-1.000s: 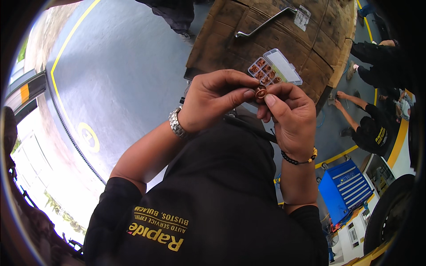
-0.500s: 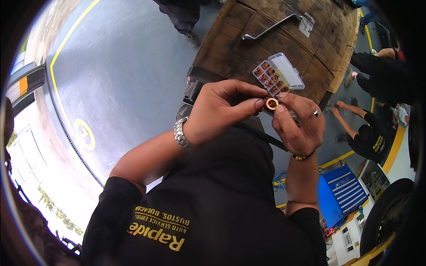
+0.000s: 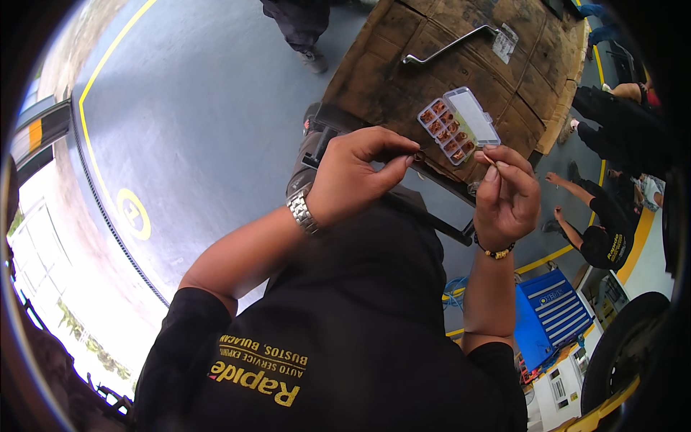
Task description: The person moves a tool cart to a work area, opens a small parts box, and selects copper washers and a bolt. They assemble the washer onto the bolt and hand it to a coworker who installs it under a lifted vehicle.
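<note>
Between thumb and forefinger, my left hand pinches a small dark ring. My right hand is closed in a pinch on a copper washer, which shows nearly edge-on. The two hands are apart, both just this side of a clear plastic box. Its lid stands open to the right, and several compartments hold copper washers. The box lies on brown cardboard over a table.
A double-ended offset wrench lies on the cardboard beside a label in clear plastic. Another person crouches at the right. A blue tool cabinet stands nearer, beside a tire. Someone's legs show at the far side.
My hands have moved apart, the right one further right with the copper washer. The washer has turned from face-on to edge-on, and the small ring now shows in my left fingertips.
</note>
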### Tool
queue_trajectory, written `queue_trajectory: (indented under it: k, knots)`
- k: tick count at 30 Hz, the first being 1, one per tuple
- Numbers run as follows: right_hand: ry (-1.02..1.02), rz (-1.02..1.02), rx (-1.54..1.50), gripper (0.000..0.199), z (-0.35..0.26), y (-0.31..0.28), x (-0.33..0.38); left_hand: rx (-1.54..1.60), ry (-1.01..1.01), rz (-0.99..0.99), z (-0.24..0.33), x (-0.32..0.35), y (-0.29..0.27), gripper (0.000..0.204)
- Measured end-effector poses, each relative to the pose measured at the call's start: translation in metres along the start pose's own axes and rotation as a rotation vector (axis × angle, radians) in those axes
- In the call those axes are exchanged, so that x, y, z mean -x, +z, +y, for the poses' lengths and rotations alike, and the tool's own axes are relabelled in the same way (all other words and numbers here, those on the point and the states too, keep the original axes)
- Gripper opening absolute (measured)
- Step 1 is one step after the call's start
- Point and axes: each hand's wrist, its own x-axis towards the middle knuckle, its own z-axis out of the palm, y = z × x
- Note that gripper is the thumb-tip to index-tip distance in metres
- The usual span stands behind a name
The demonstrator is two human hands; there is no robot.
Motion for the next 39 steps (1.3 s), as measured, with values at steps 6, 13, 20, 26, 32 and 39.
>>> queue_trajectory:
  k: [6, 13, 20, 26, 32, 39]
  knots:
    - [0.849, 0.254, -0.260, 0.015, 0.032, 0.001, 0.065, -0.546, 0.248, 0.129, -0.067, -0.042, -0.009, 0.017]
    - [0.959, 0.225, -0.076, 0.011, 0.052, -0.002, 0.078, -0.766, 0.271, 0.110, -0.091, -0.089, -0.003, 0.018]
    - [0.943, 0.045, 0.225, 0.015, 0.062, 0.009, 0.051, -0.796, 0.240, 0.132, -0.105, -0.093, -0.005, 0.017]
    - [0.628, -0.012, 0.368, 0.014, 0.081, 0.008, 0.061, -0.678, 0.363, 0.291, -0.101, -0.090, 0.000, 0.018]
    - [0.572, -0.051, 0.358, 0.012, 0.078, -0.011, 0.080, -0.575, 0.324, 0.283, -0.098, -0.087, -0.004, 0.019]
    - [0.622, -0.131, 0.411, 0.019, 0.075, -0.029, 0.105, -0.535, 0.362, 0.270, -0.098, -0.083, -0.005, 0.013]
